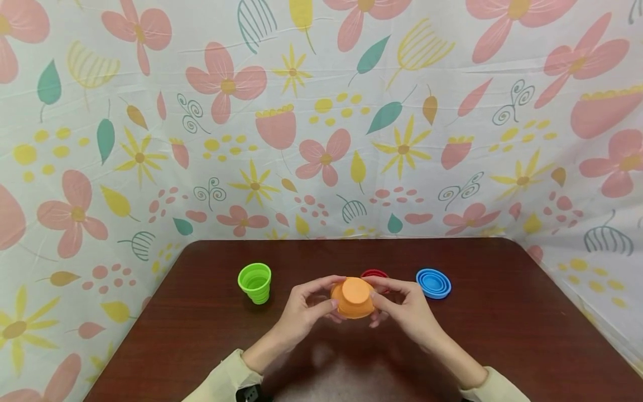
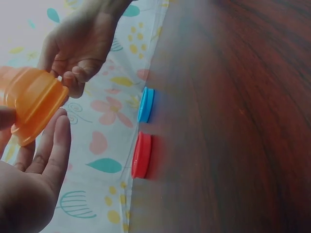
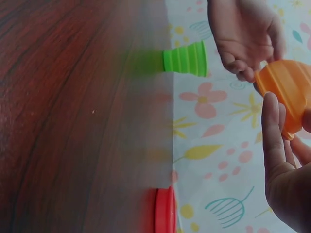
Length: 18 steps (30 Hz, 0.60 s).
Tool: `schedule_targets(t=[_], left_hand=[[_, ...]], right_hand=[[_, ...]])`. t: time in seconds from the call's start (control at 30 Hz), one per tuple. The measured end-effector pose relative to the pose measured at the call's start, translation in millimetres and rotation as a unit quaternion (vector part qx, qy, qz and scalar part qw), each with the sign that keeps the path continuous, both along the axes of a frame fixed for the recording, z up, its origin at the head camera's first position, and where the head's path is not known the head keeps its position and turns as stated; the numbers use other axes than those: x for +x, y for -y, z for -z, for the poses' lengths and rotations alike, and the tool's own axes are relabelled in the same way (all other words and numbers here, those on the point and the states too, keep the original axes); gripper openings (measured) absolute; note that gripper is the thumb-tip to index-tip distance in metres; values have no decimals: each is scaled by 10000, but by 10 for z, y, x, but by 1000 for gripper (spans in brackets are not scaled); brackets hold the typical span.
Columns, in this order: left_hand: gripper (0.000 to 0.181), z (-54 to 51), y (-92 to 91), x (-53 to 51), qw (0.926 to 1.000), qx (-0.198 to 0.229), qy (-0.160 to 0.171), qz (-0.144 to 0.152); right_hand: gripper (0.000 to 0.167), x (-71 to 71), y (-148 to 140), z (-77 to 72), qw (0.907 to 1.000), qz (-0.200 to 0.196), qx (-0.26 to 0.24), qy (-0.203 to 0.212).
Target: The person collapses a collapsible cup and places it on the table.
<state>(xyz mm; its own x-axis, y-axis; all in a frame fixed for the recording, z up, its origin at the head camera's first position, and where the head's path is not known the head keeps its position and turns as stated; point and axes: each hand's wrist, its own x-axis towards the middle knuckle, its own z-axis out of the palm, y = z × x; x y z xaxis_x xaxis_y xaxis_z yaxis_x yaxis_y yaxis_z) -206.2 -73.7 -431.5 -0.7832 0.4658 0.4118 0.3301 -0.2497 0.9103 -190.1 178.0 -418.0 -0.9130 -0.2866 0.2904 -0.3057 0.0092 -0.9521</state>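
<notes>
An orange collapsible cup (image 1: 354, 301) is raised above the table between both hands, its narrow base turned toward the head camera. My left hand (image 1: 306, 307) pinches its left rim, thumb on the near side. On the opposite rim my right hand (image 1: 409, 312) pinches in the same way. The stepped wall of the orange cup (image 2: 36, 99) bulges out partly extended in the left wrist view. Behind the hands, a red collapsed cup (image 1: 374, 273) is mostly hidden in the head view; its flat ring shape shows in the left wrist view.
A green collapsible cup (image 1: 255, 282) stands extended on the dark wooden table (image 1: 201, 335), left of the hands. To the right lies a blue collapsed cup (image 1: 433, 283), flat. A flower-patterned cloth (image 1: 311, 111) hangs behind the table and along its sides.
</notes>
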Motion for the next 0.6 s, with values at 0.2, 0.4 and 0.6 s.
schedule_targets(t=[0.2,0.4,0.6], left_hand=[[40,24,-14,-1,9995,-77,-152,-273],[40,13,-23,4,9978,-108,-215,-610],[40,9,-34,11,9976,-118,-44,-674]], right_hand=[[36,22,17,-25,9999,-73,-25,98],[47,15,1,-36,9969,-547,-240,516],[51,5,0,-28,9960,-679,-271,517]])
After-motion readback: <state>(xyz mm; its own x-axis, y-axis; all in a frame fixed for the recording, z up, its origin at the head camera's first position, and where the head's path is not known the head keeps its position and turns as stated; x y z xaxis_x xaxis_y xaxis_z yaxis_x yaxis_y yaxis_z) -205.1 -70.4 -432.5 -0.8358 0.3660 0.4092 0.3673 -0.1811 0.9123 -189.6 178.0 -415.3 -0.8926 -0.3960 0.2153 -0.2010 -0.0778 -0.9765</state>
